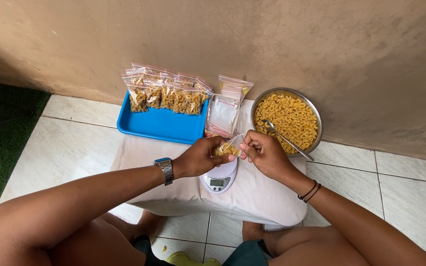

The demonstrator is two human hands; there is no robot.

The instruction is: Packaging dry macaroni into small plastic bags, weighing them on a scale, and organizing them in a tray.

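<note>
My left hand and my right hand both grip a small clear zip bag of elbow macaroni, held just above a white digital kitchen scale. The left hand cups the bag from below; the right hand's fingers pinch its top edge. A steel bowl full of dry macaroni stands to the right, with a metal spoon lying in it. A blue tray at the back left holds several filled bags standing in a row.
A stack of empty clear zip bags lies between the tray and bowl. Everything rests on a low stool covered with a beige cloth, against a tan wall. White floor tiles surround it; green turf lies at the left.
</note>
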